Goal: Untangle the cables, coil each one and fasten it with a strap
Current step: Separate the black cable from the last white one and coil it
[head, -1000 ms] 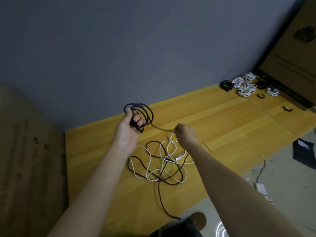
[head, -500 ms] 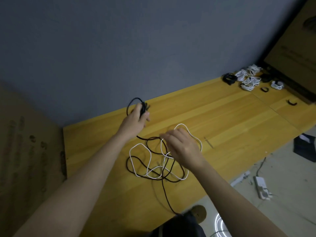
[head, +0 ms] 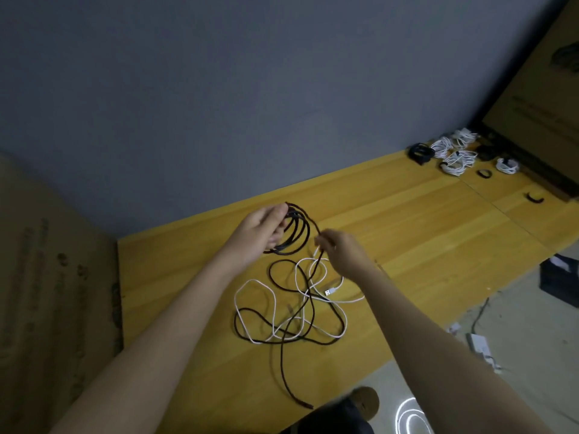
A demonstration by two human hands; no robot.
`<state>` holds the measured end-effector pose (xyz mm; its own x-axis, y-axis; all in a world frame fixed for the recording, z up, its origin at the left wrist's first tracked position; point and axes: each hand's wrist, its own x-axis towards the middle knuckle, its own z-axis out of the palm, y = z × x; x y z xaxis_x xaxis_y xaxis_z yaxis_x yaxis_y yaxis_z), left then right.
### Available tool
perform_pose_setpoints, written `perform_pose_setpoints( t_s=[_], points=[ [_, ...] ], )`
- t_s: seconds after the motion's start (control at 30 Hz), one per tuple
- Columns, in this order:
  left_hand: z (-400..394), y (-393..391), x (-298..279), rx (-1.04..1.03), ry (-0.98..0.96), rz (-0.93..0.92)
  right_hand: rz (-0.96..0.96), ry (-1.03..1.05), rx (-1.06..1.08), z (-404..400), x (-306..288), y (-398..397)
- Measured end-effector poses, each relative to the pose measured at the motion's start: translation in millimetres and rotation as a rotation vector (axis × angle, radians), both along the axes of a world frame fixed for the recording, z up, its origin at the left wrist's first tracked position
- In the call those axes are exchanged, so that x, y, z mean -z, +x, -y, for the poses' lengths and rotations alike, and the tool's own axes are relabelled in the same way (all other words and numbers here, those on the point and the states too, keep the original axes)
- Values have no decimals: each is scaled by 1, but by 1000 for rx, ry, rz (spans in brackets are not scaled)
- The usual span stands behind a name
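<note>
Yellow desk (head: 407,233): my left hand (head: 261,228) grips the black cable's coil (head: 296,230), right hand (head: 340,250) pinches its strand; pulling harder could snag the tangled white cable (head: 257,303) below.

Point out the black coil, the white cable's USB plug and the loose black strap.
black coil (head: 297,233), head view, right side of loops.
USB plug (head: 328,291), head view, metal end.
loose black strap (head: 534,198), head view, its middle.

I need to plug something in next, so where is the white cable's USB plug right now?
In the head view, the USB plug lies on the yellow table, just below the right hand, at the right edge of the tangle.
</note>
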<state>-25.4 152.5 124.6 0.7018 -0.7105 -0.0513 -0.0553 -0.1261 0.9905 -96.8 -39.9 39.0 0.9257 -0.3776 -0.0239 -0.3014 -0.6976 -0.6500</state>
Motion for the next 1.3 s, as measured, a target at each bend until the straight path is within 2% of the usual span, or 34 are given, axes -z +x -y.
perform_pose_setpoints(
  t_s=[0.07, 0.1, 0.17, 0.2, 0.27, 0.33, 0.4, 0.47, 0.53, 0.63, 0.7, 0.73, 0.83, 0.87, 0.97, 1.07, 1.17, 1.23, 1.3],
  points=[
    [3, 3, -10, -17, -7, 45, -78, -72, -63, -6, 16, -6],
    [6, 4, -13, -21, -6, 65, -117, -27, -67, -7, 16, -5],
    [14, 4, -21, -53, -34, 79, -183, 7, -72, -6, 1, 10],
    [18, 5, -26, -93, -76, 68, -142, 5, -43, -4, -15, 21],
    [25, 15, -38, -198, -148, 64, 122, 182, 137, 3, -59, 43],
    [28, 29, -51, -260, -154, 116, 498, 377, 268, 6, -110, 56],
    [28, 39, -57, -275, -138, 162, 806, 324, 283, 5, -148, 57],
    [29, 44, -57, -275, -108, 188, 941, 255, 272, 2, -159, 53],
    [31, 44, -52, -276, -93, 179, 826, 242, 298, 3, -146, 48],
    [28, 39, -41, -244, -90, 108, 405, 202, 336, 11, -100, 35],
    [20, 33, -34, -182, -85, 43, 252, 181, 341, 14, -74, 21],
    [16, 30, -32, -146, -87, 3, 258, 212, 347, 14, -67, 15],
    [5, 20, -30, -20, -98, -150, 438, 590, 386, 6, -64, 9],
    [2, 15, -30, 17, -126, -225, 456, 651, 393, 2, -65, 11],
    [-3, 5, -33, 76, -316, -434, 331, 450, 342, -7, -53, 16],
    [-2, 4, -32, -78, -436, -510, 150, 258, 140, -21, -23, 5],
    [4, 13, -22, -350, -430, -500, 19, 303, -33, -47, 5, -16],
    [5, 22, -10, -494, -306, -341, -73, 397, -113, -63, 16, -32],
    [2, 29, 4, -528, -75, -114, -82, 285, -223, -74, 18, -44]
  ],
)
